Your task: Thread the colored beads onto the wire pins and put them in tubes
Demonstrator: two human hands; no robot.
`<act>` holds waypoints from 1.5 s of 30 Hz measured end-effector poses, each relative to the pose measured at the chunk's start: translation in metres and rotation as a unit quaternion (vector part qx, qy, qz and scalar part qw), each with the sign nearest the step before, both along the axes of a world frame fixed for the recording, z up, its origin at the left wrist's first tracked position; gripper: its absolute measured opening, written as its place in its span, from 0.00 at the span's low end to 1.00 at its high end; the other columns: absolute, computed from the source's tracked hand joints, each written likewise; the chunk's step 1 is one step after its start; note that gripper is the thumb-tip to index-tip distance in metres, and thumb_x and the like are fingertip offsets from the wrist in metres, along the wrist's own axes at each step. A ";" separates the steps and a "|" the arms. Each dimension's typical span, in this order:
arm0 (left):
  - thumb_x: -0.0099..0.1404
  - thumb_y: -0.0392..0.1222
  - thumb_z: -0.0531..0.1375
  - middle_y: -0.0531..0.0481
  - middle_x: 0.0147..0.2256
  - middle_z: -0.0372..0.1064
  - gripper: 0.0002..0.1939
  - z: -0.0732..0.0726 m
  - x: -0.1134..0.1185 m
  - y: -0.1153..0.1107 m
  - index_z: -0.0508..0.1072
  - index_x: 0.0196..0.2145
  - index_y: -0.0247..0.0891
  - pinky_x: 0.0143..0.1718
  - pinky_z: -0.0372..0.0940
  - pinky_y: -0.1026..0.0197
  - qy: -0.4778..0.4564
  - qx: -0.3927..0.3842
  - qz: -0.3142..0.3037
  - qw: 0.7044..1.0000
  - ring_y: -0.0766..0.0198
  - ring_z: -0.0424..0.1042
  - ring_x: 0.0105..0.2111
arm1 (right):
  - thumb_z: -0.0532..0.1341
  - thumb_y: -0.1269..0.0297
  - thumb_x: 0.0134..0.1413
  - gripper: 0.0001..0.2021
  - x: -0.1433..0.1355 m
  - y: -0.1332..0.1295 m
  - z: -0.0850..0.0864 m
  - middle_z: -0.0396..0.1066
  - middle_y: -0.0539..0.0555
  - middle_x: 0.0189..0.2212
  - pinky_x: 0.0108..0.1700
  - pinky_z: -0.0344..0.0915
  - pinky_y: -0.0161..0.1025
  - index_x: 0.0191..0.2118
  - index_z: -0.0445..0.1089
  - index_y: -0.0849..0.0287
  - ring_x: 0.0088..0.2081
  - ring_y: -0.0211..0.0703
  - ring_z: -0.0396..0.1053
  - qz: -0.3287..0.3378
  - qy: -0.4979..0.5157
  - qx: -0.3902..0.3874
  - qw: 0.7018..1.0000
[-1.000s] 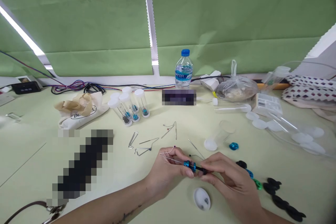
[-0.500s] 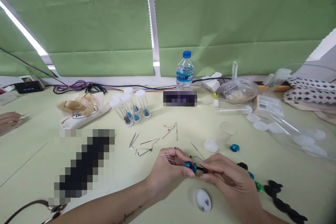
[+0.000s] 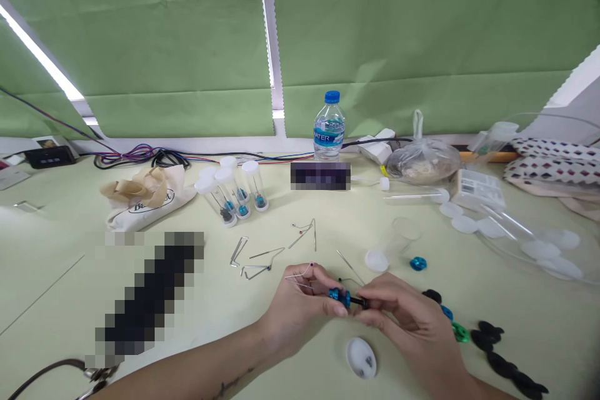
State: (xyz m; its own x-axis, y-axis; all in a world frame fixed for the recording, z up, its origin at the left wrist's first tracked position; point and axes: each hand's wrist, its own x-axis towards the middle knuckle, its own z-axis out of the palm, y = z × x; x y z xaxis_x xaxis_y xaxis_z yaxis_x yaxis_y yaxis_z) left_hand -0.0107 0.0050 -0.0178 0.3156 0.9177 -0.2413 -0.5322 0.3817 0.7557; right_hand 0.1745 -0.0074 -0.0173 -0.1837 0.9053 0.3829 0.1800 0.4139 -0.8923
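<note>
Blue knurled tool (image 3: pixel 339 295) sits pinched between left hand (image 3: pixel 300 306) and right hand (image 3: pixel 403 319); white cap (image 3: pixel 360 357) at 6 o'clock on desk (image 3: pixel 225 325).

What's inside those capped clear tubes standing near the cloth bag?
Each capped clear tube shows a thin metal pin standing over a blue piece at the bottom; one bottom piece looks dark. Finer detail is too small to tell.

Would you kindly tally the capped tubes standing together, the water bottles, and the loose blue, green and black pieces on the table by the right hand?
Capped tubes: 4
Water bottles: 1
Blue pieces: 2
Green pieces: 1
Black pieces: about 5, some overlapping
Total: about 13
</note>
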 end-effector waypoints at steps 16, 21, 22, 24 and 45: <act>0.36 0.26 0.73 0.51 0.23 0.75 0.15 0.002 0.002 0.002 0.74 0.22 0.33 0.29 0.64 0.64 -0.006 -0.005 0.008 1.000 0.68 0.71 0.25 | 0.67 0.73 0.48 0.08 0.002 -0.003 -0.006 0.71 0.49 0.27 0.27 0.73 0.34 0.34 0.76 0.54 0.26 0.39 0.72 0.015 0.042 -0.141 0.989; 0.38 0.25 0.72 0.51 0.23 0.75 0.15 0.002 0.002 0.001 0.73 0.23 0.33 0.31 0.65 0.62 -0.015 -0.005 0.020 1.000 0.66 0.72 0.25 | 0.66 0.70 0.50 0.08 -0.001 -0.002 -0.003 0.73 0.52 0.32 0.32 0.74 0.36 0.38 0.76 0.53 0.31 0.43 0.74 0.016 0.027 -0.134 0.990; 0.39 0.25 0.72 0.50 0.24 0.75 0.15 0.002 0.002 0.001 0.73 0.23 0.33 0.32 0.65 0.62 -0.013 -0.004 0.022 1.000 0.65 0.73 0.25 | 0.66 0.70 0.51 0.08 -0.001 -0.001 -0.002 0.74 0.53 0.33 0.33 0.74 0.37 0.38 0.76 0.53 0.32 0.43 0.74 0.018 0.022 -0.126 0.992; 0.39 0.24 0.72 0.49 0.24 0.76 0.14 0.002 0.001 0.002 0.72 0.23 0.33 0.33 0.65 0.62 -0.007 -0.002 0.024 1.000 0.64 0.74 0.26 | 0.66 0.70 0.52 0.08 -0.002 0.000 -0.001 0.75 0.54 0.34 0.34 0.74 0.38 0.39 0.76 0.53 0.33 0.44 0.74 0.020 0.015 -0.110 0.994; 0.37 0.25 0.73 0.48 0.24 0.76 0.15 0.000 0.000 0.002 0.74 0.23 0.33 0.32 0.67 0.61 -0.017 0.000 0.009 1.000 0.64 0.74 0.26 | 0.66 0.72 0.51 0.09 0.002 -0.001 -0.004 0.76 0.53 0.30 0.32 0.71 0.37 0.38 0.77 0.52 0.31 0.44 0.75 0.021 -0.005 -0.060 0.998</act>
